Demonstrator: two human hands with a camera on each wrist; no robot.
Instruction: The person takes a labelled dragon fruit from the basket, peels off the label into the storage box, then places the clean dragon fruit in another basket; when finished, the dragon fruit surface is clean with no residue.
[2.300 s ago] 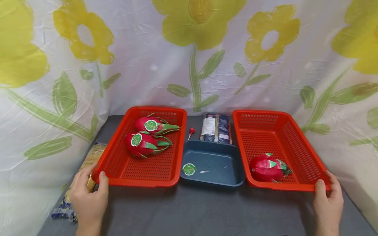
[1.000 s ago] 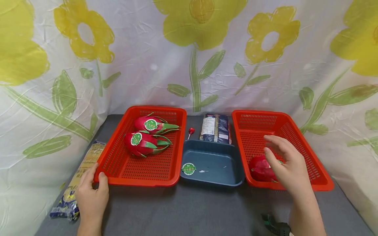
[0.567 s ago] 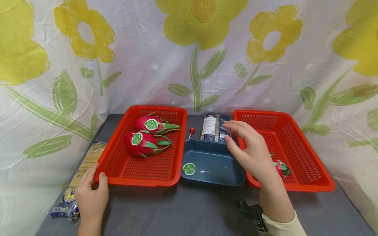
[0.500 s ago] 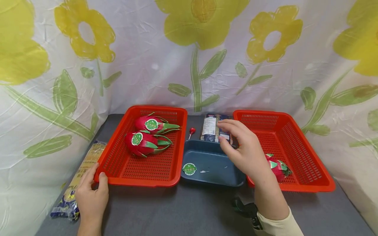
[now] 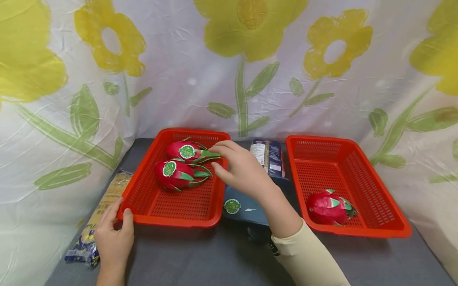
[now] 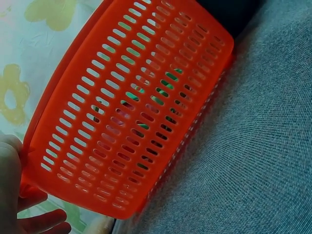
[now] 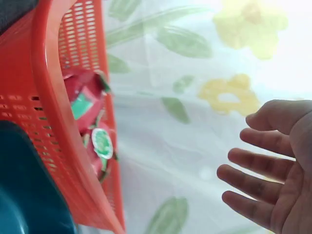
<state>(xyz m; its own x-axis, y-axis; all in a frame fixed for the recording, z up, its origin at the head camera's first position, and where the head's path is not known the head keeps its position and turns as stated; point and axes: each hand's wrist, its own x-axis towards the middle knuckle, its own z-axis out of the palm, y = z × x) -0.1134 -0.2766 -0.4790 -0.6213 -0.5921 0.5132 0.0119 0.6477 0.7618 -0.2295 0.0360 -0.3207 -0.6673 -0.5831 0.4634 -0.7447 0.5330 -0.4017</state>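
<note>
My left hand [image 5: 115, 232] holds the near left corner of the left red plastic basket [image 5: 171, 221], thumb on the front and fingers along the side. In the left wrist view its fingers [image 6: 41, 220] curl at the basket's corner. Two dragon fruits lie in this basket: a rear one [image 5: 175, 149] and a front one [image 5: 166, 180], both with green stickers and leafy tips toward the right. My right hand [image 5: 243, 169] hovers over the basket's right rim, fingers spread and holding nothing, as the right wrist view also shows. Its fingertips overlap the rear fruit's leaves in the head view.
A right red basket [image 5: 358, 230] holds one dragon fruit [image 5: 327, 207]. Between the baskets sits a dark blue tray [image 5: 247, 216] with a green sticker, partly hidden by my right arm. A packaged bag [image 5: 270, 157] stands behind it; a yellow-blue packet [image 5: 86, 242] lies at the left.
My right hand let go of the right basket's corner and swept left across the tray to the left basket. The left hand has stayed at its corner. The dragon fruits lie as before.
</note>
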